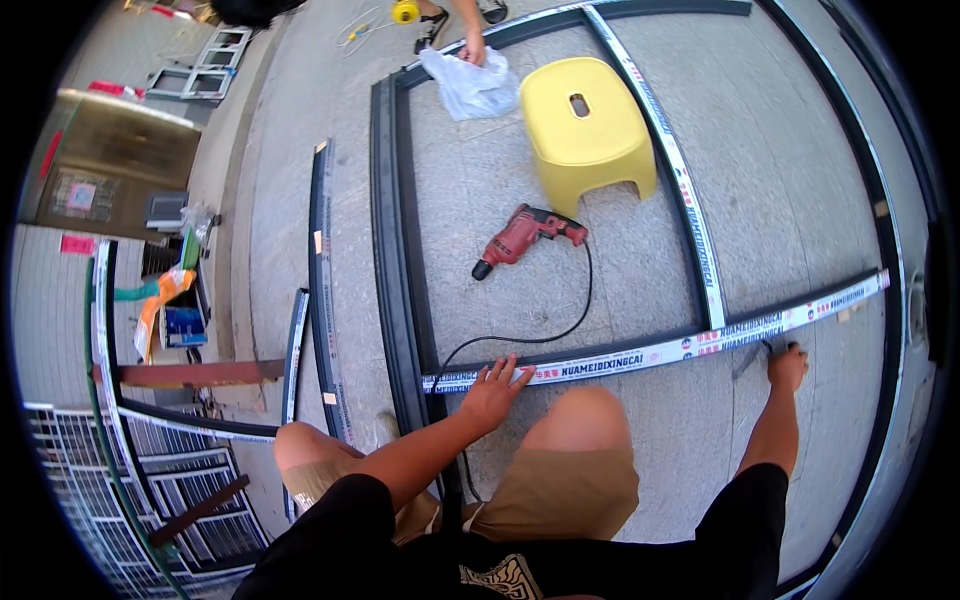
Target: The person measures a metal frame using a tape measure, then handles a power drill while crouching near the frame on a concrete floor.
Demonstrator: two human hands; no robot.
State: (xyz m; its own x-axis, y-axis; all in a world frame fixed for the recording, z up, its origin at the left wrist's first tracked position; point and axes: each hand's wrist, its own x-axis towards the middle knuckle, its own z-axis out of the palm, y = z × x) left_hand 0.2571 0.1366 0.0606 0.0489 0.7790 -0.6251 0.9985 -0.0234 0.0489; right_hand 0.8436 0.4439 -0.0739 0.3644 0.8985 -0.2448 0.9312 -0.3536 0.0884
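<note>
The person's left hand (490, 398) lies palm down with fingers spread on the printed film of a dark crossbar (640, 355), close to the bar's left end. The hand is wide and rests on the bar rather than wrapping around it. The right hand (788, 370) is farther along, just beside the lower edge of the same bar, its fingers curled. A small dark object (767, 346) shows next to those fingers, but whether the hand grips it, and what it is, cannot be told.

The crossbar lies across the paved ground, in front of the person's bent knees. Its left end meets a dark side rail (392, 220), and a film-covered divider bar (660, 130) joins it from above, right of the middle. Between rail and divider, a red and black drill (520, 240) lies on its side, its black cord (588, 290) curving down to the crossbar near the left hand. Just above the drill stands a yellow stool (585, 115) with a slot in its seat. At the top, a co-worker's hand (473, 48) holds a thin whitish plastic bag (470, 88), left of the stool. A loose long bar (320, 250) lies left of the side rail
</note>
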